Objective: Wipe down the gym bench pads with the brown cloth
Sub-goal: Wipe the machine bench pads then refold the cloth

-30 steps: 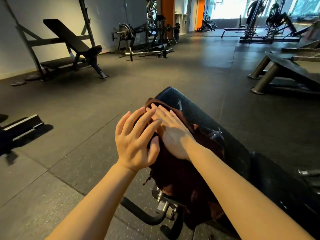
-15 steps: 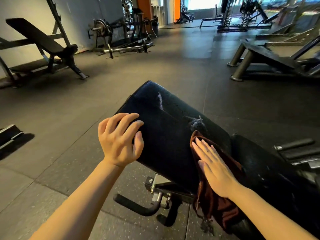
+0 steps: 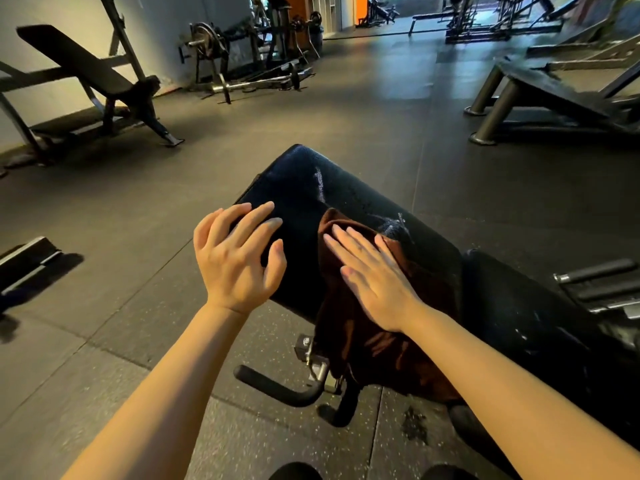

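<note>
Two bare forearms with no sleeves, left hand (image 3: 239, 261) and right hand (image 3: 375, 280) without rings, watch or gloves, short plain fingernails, dark rounded shoe toes (image 3: 294, 472) at the bottom edge

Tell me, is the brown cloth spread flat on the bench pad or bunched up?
Bunched: the brown cloth lies rumpled under the flat right hand, draping over the bench pad's near edge in folds.

No text, label or number can be read.
</note>
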### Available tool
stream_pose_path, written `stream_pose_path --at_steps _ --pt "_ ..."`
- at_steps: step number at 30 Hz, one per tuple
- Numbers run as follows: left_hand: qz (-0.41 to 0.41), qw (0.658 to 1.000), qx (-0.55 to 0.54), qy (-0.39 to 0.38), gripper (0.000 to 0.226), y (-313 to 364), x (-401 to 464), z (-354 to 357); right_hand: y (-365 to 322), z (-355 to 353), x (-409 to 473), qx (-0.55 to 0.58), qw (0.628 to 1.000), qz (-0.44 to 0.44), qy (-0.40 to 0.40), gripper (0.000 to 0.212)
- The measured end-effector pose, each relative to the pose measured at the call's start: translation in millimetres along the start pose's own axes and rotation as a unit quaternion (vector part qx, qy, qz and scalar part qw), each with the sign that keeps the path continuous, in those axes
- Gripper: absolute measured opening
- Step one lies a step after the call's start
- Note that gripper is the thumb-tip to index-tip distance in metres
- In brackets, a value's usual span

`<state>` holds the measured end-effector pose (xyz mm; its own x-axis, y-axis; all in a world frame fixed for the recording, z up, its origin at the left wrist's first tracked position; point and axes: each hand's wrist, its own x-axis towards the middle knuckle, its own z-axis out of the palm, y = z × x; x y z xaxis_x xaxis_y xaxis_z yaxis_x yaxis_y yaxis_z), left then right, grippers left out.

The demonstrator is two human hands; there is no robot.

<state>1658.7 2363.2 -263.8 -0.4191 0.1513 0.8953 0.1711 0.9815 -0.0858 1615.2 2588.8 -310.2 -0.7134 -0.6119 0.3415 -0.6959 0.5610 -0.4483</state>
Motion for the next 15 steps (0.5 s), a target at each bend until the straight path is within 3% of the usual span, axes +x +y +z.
stream_pose_path --at_steps 7,11,15 --pt "0.041 0.998 0.020 -0.047 0.042 45.3 -37.6 -3.8 61.2 2.3 -93.4 0.007 0.988 0.152 -0.015 0.058" --pt "0.009 1.000 0.016 -0.003 0.039 61.9 -43.0 8.9 81.3 2.0 -133.0 -0.005 0.956 0.288 -0.053 0.049" --pt "0.007 1.000 0.008 0.024 0.038 63.5 -40.6 17.7 60.2 4.6 -119.9 0.027 0.947 0.320 -0.033 0.044"
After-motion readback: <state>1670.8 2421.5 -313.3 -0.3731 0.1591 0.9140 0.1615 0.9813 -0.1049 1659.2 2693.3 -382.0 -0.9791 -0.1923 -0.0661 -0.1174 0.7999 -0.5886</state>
